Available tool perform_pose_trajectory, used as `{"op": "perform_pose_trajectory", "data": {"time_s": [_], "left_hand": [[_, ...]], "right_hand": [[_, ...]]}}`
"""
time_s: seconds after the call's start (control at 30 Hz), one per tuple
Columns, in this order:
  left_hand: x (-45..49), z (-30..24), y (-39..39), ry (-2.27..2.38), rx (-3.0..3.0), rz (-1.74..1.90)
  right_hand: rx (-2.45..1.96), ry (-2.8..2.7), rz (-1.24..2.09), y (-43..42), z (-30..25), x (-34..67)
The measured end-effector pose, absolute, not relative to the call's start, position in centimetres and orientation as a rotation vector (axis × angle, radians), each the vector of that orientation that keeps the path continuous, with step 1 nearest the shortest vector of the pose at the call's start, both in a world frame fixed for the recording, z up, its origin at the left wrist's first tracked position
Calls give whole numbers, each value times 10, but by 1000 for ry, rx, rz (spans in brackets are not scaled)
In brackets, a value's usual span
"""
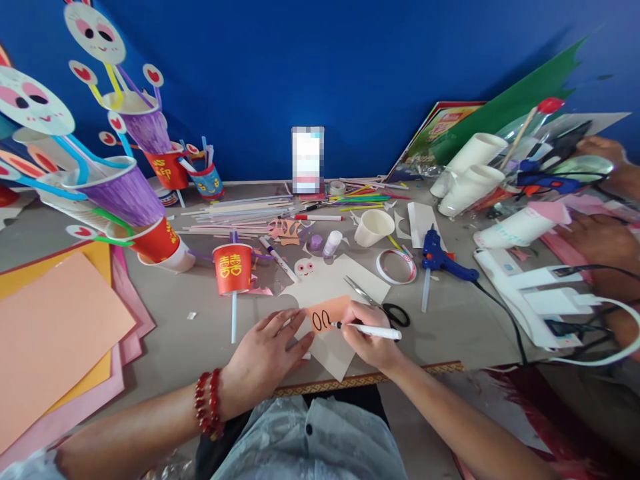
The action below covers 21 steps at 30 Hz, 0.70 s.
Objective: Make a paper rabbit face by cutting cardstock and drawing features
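My right hand (367, 337) is closed round a white marker pen (373, 330), whose tip rests on a small orange paper piece (327, 312) bearing two black drawn ovals. My left hand (265, 353) lies flat with fingers spread, pressing the pale paper (335, 280) just left of the orange piece. A red bead bracelet (207, 403) is on my left wrist. Scissors (383, 303) with black handles lie just behind my right hand.
A red paper cup on a straw (233, 269), a blue glue gun (440, 260), a tape roll (396, 265), a white cup (373, 227), scattered straws (240, 217). Decorated cup crafts (125, 193) stand left, coloured paper sheets (50, 327) front left. Another person's hands (607, 240) are at right.
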State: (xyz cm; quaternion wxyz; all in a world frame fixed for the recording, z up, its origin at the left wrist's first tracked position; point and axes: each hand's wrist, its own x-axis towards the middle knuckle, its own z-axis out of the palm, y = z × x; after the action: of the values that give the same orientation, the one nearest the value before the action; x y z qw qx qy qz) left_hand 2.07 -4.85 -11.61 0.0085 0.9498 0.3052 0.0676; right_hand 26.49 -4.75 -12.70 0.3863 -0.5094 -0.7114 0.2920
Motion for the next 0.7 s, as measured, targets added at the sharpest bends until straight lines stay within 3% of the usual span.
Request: {"op": "perform_pose_trajectory", "data": {"time_s": [0.7], "left_hand": [[21, -116, -48, 951, 2978, 207]], "right_hand": [[-1234, -1829, 800, -47, -127, 265]]}}
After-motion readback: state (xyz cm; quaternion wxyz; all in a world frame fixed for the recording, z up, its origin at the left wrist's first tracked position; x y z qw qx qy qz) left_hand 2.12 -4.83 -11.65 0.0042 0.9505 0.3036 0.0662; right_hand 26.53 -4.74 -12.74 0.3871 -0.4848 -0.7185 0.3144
